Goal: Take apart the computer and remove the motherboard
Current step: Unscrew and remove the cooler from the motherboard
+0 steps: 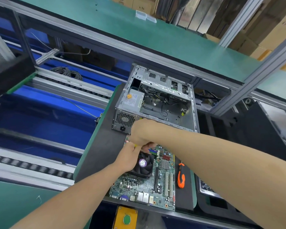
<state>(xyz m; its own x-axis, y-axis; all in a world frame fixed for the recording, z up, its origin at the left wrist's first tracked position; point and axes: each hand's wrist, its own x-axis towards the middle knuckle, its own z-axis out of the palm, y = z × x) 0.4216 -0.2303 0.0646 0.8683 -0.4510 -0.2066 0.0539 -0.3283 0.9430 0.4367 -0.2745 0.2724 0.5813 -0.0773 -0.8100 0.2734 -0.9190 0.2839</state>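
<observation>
Head view showed the motherboard (155,184) already out, lying flat on the black mat (102,146) at the near edge, with the orange screwdriver (181,176) just to its right. Judging by that, you were stripping the cooler fan (144,164). The step called for steadying the board and freeing any connector by its plug, not its wires. Your left hand (130,157) gripped the fan's far-left corner with curled fingers. Your right hand (142,133) was curled too, fingertips down at the fan's far edge, though I could not tell whether it pinched anything. Beyond stood the open case (193,113).
</observation>
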